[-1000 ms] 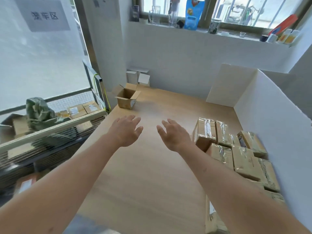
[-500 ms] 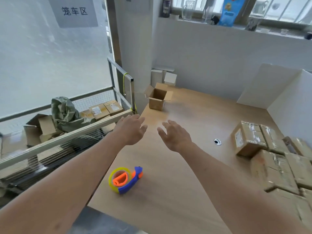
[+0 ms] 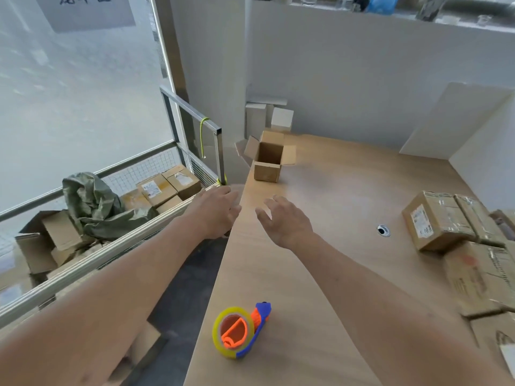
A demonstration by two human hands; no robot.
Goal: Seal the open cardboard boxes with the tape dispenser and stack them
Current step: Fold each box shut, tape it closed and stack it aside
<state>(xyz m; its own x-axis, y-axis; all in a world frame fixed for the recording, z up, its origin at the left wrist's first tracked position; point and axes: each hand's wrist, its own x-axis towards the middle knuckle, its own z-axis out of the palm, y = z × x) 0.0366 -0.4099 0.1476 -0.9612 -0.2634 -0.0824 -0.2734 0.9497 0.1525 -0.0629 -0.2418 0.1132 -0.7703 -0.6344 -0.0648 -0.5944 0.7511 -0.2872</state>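
Head view looks down on a small open cardboard box (image 3: 268, 160) standing upright near the far left corner of the wooden table (image 3: 334, 190), mouth facing up and all four flaps spread outward; its tall axis is vertical. The tape dispenser (image 3: 239, 331) lies near the table's near left edge, well apart from the box, with its yellow tape roll toward the viewer and its blue handle pointing away and slightly right, so the long axis runs roughly near-to-far. Between the two, both hands reach forward with nothing in them: the left hand (image 3: 216, 211) is over the table's left edge, fingers straight and together, and the right hand (image 3: 287, 218) hovers above the tabletop, fingers loosely spread. Sealed taped boxes (image 3: 437, 220) are stacked along the right side of the table. Left of the table, a wire cage cart (image 3: 117, 240) holds more cartons and a crumpled green bag (image 3: 94, 201).
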